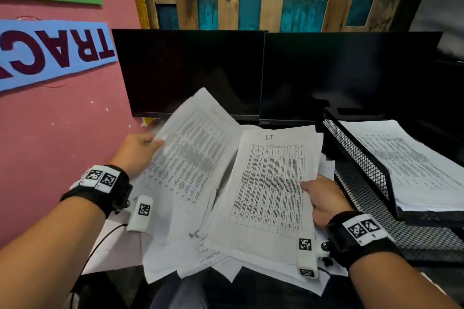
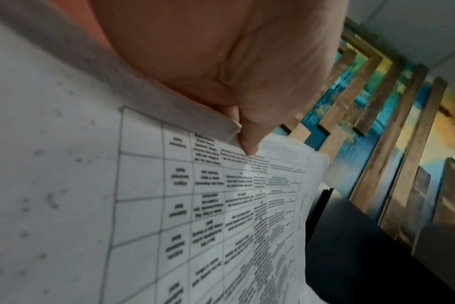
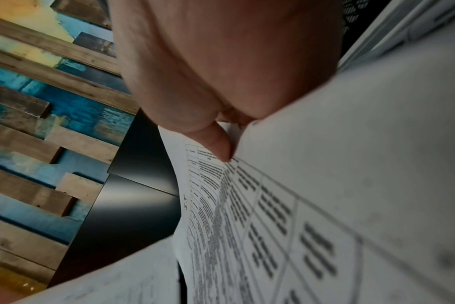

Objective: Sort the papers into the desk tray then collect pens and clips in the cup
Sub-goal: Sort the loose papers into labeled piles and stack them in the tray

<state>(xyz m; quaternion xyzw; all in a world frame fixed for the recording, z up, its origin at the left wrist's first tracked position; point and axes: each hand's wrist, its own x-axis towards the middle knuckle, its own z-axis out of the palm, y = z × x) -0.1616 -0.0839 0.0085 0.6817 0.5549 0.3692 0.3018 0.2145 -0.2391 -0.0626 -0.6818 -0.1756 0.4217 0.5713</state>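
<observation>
A: On the table, front and centre, loose papers [image 1: 190, 258] are lying in a messy heap. Left hand [image 1: 136, 150] is pinching the edge of one sheet bundle [image 1: 190, 148] and tilting it up toward the monitors [image 1: 263, 75].

B: Right hand [image 1: 326, 200]?

A: Gripping the table-printed stack [image 1: 268, 188] by its right edge, thumb on top. Both grips are holding paper, neither is loose.

B: Tray?

A: Black mesh desk tray [image 1: 361, 158] is sitting just right of the heap, already carrying some sheets [image 1: 411, 165]. No cup, pens or clips showing in any view.

B: Advice for this step?

A: Probably merging both bundles first, squaring the edges, then sliding them flat over the tray's low wall. Thin sheets will be flopping, so supporting from beneath is looking wise; a one-edge pinch risks dropping pages.

B: Progress?

A: Early, I'm judging; most of the heap is waiting.
</observation>
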